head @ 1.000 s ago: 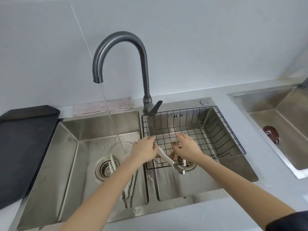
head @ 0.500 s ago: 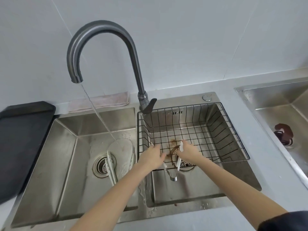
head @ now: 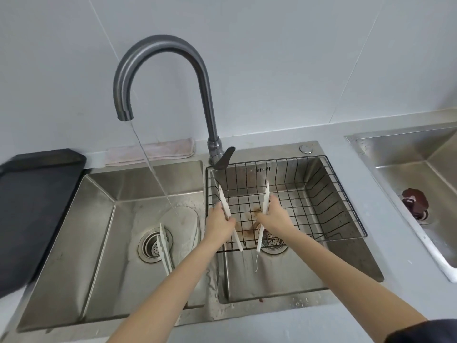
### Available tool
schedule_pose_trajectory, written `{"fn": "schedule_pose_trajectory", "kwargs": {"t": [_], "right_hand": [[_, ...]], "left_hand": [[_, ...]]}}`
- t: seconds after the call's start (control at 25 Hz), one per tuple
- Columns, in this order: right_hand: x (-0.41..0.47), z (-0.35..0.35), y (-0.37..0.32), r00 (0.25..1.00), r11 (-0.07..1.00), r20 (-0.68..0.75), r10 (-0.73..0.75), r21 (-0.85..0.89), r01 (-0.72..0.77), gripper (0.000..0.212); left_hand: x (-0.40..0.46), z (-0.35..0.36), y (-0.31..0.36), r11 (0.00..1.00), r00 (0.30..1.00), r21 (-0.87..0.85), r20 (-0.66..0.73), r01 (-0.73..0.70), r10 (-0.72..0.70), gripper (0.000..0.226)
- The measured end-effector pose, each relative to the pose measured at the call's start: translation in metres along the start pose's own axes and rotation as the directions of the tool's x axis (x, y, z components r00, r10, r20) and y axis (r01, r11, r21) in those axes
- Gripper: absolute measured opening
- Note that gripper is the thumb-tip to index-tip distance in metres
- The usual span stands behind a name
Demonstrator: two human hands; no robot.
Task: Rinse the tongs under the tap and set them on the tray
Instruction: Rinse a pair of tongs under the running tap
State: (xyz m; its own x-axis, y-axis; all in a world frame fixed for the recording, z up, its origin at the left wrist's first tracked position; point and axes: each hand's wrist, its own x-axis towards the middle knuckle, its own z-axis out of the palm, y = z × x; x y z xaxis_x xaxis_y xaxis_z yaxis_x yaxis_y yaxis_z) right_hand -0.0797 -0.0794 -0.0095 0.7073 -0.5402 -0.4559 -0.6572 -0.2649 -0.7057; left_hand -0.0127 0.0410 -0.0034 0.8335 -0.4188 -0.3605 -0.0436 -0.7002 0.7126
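A pair of white tongs [head: 266,194] is held over the wire basket in the right basin. Its two arms are spread in a V, tips pointing away from me, with a metal end hanging toward me. My left hand [head: 218,226] grips the left arm and my right hand [head: 274,219] grips the right arm. The grey curved tap [head: 160,45] runs a thin water stream [head: 153,174] into the left basin, to the left of the held tongs. The black tray [head: 37,206] sits on the counter at the far left.
A second pair of white tongs [head: 164,246] lies by the drain in the left basin [head: 99,231]. The black wire basket [head: 346,194] fills the right basin. A folded cloth [head: 158,151] lies behind the sink. Another steel sink [head: 420,181] stands at the right.
The tongs were low and nearly closed between my hands. Their tips have now swung up and away from me, and the two arms are pulled apart.
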Motion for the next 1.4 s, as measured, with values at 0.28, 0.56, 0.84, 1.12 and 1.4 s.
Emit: {"fn": "schedule_pose_trajectory", "kwargs": {"t": [0.28, 0.56, 0.84, 1.12, 1.4], "right_hand": [[-0.023, 0.016, -0.047, 0.998, 0.944, -0.027, -0.064, 0.323, 0.069, 0.035], [-0.028, 0.068, -0.099, 0.990, 0.785, 0.138, -0.020, 0.615, -0.070, 0.035], [-0.011, 0.134, -0.139, 0.951, 0.674, 0.306, 0.031, 0.697, -0.246, 0.026], [0.013, 0.172, -0.161, 0.915, 0.557, 0.399, 0.062, 0.747, -0.363, 0.029], [0.029, 0.170, -0.164, 0.856, 0.368, 0.517, 0.019, 0.792, -0.487, 0.018]], "left_hand": [[-0.019, -0.052, -0.007, 0.930, 0.985, -0.365, -0.169, -0.035, -0.029, 0.037], [-0.034, -0.116, -0.050, 0.844, 0.955, -0.529, -0.283, -0.081, -0.086, 0.026], [-0.023, -0.170, -0.094, 0.854, 0.911, -0.506, -0.398, -0.121, -0.107, 0.036], [0.009, -0.199, -0.121, 0.874, 0.885, -0.466, -0.455, -0.138, -0.103, 0.038], [0.024, -0.205, -0.140, 0.805, 0.904, -0.591, -0.372, -0.056, -0.210, 0.034]]}}
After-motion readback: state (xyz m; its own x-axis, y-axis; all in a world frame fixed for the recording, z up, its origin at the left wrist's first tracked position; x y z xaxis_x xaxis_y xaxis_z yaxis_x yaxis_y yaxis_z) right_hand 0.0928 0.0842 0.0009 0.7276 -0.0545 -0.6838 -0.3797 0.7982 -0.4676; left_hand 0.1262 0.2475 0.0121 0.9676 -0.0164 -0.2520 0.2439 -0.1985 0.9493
